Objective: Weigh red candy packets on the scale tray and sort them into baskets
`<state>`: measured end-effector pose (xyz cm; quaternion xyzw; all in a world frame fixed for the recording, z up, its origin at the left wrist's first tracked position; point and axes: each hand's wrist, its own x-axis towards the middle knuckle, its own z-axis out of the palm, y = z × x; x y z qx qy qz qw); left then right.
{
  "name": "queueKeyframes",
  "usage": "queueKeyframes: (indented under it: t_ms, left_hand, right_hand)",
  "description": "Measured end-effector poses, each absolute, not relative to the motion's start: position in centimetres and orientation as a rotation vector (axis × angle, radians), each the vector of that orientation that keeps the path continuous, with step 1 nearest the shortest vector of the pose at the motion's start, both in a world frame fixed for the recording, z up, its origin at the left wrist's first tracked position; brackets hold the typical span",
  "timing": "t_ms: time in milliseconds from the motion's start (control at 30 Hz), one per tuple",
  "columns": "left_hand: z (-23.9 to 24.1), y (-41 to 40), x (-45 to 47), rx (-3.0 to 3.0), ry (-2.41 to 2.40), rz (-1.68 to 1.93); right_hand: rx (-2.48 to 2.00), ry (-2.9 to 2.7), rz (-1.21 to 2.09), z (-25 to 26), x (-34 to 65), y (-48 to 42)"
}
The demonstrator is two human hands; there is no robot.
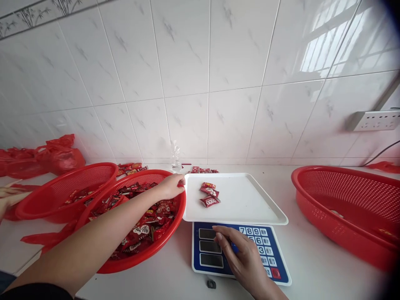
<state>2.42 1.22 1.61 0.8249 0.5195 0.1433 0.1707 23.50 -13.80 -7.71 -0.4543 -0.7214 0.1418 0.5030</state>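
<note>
My left hand (171, 186) reaches across a red basket (173, 231) full of red-wrapped candies (146, 225); its fingers are closed on a candy at the basket's far rim, next to the scale's tray. My right hand (242, 256) lies on the blue keypad of an electronic scale (268, 250), fingers stretched toward the displays and holding nothing. The scale's white tray (246, 204) carries three red candies (209, 195).
A second red basket (40, 200) with a few candies stands at the left, where another person's hand (11, 196) shows. A third red basket (343, 208) is at the right. Red plastic bags (46, 158), loose candies (203, 170) and a small glass piece (175, 156) line the tiled wall.
</note>
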Motion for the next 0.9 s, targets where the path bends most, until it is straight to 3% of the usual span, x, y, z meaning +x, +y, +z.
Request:
queueKeyframes:
  t_ms: [300, 900]
  left_hand:
    - [-0.9, 0.6, -3.0, 2.238, 1.311, -0.21]
    - [-1.8, 0.9, -2.8, 2.195, 1.345, -0.079]
  right_hand:
    - [-1.08, -1.77, 0.333, -6.8, 23.4, -14.1]
    - [-1.01, -1.764, 0.286, -7.1, 23.4, -13.9]
